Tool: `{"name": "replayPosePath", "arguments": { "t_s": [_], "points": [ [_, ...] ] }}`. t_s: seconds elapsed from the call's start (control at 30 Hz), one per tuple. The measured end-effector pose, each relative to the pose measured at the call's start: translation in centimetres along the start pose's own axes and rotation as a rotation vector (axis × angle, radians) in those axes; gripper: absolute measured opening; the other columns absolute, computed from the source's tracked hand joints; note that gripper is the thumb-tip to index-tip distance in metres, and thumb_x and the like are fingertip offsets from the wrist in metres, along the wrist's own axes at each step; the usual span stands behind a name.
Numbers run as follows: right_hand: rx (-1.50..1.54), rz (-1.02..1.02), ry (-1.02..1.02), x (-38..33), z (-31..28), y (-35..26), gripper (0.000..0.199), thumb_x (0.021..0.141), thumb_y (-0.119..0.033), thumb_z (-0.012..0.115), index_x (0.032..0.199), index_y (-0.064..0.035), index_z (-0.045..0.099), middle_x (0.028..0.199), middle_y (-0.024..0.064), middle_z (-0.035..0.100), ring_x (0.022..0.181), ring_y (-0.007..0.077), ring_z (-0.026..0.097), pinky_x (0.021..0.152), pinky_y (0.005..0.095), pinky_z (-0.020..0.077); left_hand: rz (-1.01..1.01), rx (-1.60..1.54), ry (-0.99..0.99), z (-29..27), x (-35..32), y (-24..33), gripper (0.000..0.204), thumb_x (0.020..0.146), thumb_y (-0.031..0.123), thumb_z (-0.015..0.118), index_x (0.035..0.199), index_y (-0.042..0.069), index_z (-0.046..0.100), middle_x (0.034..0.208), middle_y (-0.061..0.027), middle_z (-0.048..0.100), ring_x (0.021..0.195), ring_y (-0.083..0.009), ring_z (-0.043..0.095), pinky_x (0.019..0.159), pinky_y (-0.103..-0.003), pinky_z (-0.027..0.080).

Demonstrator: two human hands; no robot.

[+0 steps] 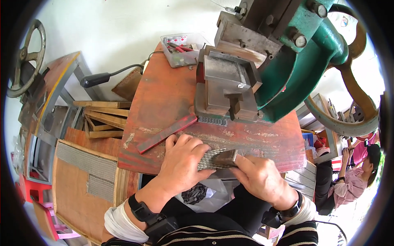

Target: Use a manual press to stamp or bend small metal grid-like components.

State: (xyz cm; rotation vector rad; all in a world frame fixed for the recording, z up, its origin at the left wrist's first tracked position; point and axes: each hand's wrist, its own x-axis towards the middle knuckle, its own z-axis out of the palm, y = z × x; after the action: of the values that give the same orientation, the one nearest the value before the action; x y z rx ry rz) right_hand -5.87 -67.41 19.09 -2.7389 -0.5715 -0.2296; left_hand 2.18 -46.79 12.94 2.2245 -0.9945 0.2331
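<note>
At the near edge of the worktable, my left hand (180, 162) is closed around a bundle of thin ridged metal strips (208, 159). My right hand (262, 176) grips a flat, dark metal plate (225, 157) between thumb and fingers. This plate lies against the right end of the bundle, and its far side is hidden. Just beyond my hands a red bar with a worn grey face (166, 133) lies slantwise on the table. A short toothed row of metal pieces (212, 121) rests at the foot of the steel die block (225, 90).
A green hand press (287, 86) with a large wheel (347, 129) stands at the right. Behind is a plastic bin (180, 61) with red-handled pliers. Left of the reddish table (156, 94) are wooden frames (106, 119) and a framed board (78, 184). Someone in pink (349, 186) sits at far right.
</note>
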Motion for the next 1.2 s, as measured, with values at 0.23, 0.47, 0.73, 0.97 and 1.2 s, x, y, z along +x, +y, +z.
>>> {"name": "replayPosePath", "arguments": {
  "t_s": [0.23,0.47,0.73,0.97,1.2],
  "points": [
    [-0.248,0.037,0.242,-3.0,-0.7,7.0,0.052,0.069,-0.004,0.074,0.12,-0.0073,0.066,0.097,0.012,0.061,0.085,0.031,0.061,0.074,0.0411,0.0518,-0.018,0.032,0.009,-0.1,-0.7,0.0,0.059,0.058,0.034,0.089,0.107,0.009,0.068,0.104,-0.003,0.062,0.105,-0.026,0.053,0.097,-0.046,0.033],
    [-0.394,0.021,0.322,-3.0,-0.2,8.5,0.043,0.068,-0.003,0.072,0.111,-0.0064,0.069,0.104,0.0122,0.059,0.093,0.032,0.058,0.08,0.0424,0.0485,0.025,0.005,-0.034,-0.7,-1.0,-0.3,0.059,0.062,0.035,0.087,0.111,0.008,0.067,0.108,-0.0058,0.059,0.109,-0.0275,0.05,0.102,-0.048,0.031],
    [0.28,-0.182,0.064,1.6,2.7,3.6,0.067,0.066,-0.012,0.081,0.129,-0.005,0.059,0.123,0.0171,0.058,0.113,0.039,0.055,0.1,0.0476,0.0437,0.051,-0.028,-0.044,-0.7,-0.9,-0.9,0.056,0.066,0.029,0.085,0.112,0.006,0.065,0.109,-0.0072,0.06,0.112,-0.0276,0.049,0.102,-0.049,0.03],
    [0.373,-0.17,0.081,1.7,4.3,4.8,0.065,0.067,-0.009,0.079,0.129,-0.0061,0.058,0.117,0.0167,0.063,0.113,0.0366,0.057,0.099,0.047,0.0453,0.073,-0.015,-0.034,-0.7,-0.4,-0.7,0.055,0.065,0.026,0.086,0.111,0.004,0.065,0.105,-0.0103,0.061,0.108,-0.0306,0.053,0.099,-0.046,0.035],
    [0.848,0.062,0.055,1.1,0.6,2.8,0.07,0.073,-0.006,0.08,0.136,-0.0046,0.049,0.113,0.0138,0.067,0.104,0.0275,0.066,0.093,0.0375,0.052,-0.272,-0.868,-0.06,-2.0,-0.1,1.3,0.055,0.073,-0.001,0.081,0.122,-0.007,0.057,0.113,-0.0102,0.062,0.105,-0.0191,0.061,0.093,-0.034,0.05]
  ]
}}
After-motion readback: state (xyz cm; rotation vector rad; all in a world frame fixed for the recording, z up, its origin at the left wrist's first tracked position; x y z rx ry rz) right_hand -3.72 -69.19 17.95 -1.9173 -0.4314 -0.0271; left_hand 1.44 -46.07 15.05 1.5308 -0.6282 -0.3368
